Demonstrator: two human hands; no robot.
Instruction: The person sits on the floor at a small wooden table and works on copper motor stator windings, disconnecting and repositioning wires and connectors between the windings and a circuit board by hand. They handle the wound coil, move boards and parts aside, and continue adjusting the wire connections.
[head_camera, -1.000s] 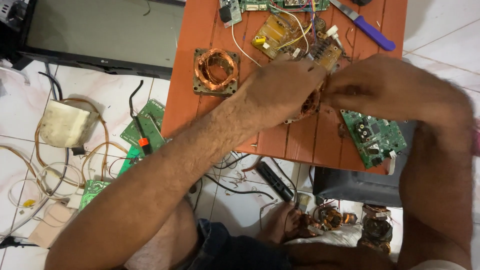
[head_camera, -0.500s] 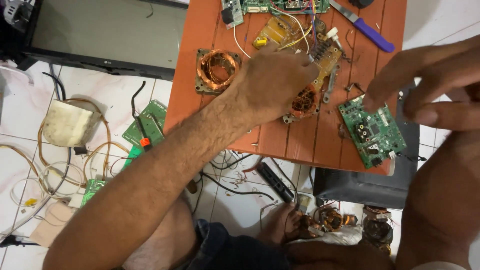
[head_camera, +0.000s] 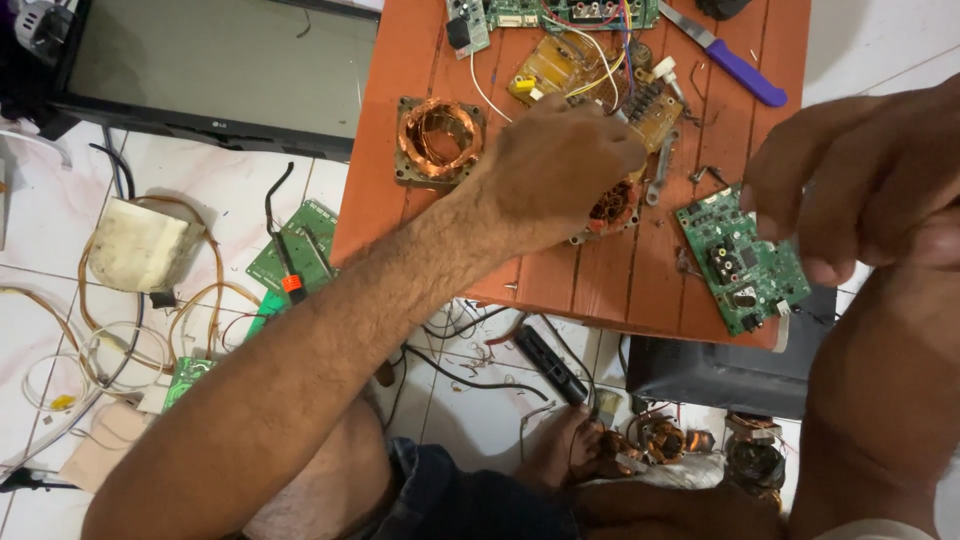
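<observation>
L hand (head_camera: 560, 165) curled, pressing on motor coil (head_camera: 612, 207) on bench (head_camera: 400, 60); R hand (head_camera: 860, 180) above green board (head_camera: 742, 258), fingers loosely spread.

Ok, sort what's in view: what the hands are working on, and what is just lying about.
In hand:
- left hand resting on the copper-wound motor part
- right hand raised above the small green circuit board, holding nothing visible

Lying about:
- square copper coil on the orange table
- purple-handled knife
- yellow circuit board
- flat screen on the floor
- white transformer
</observation>
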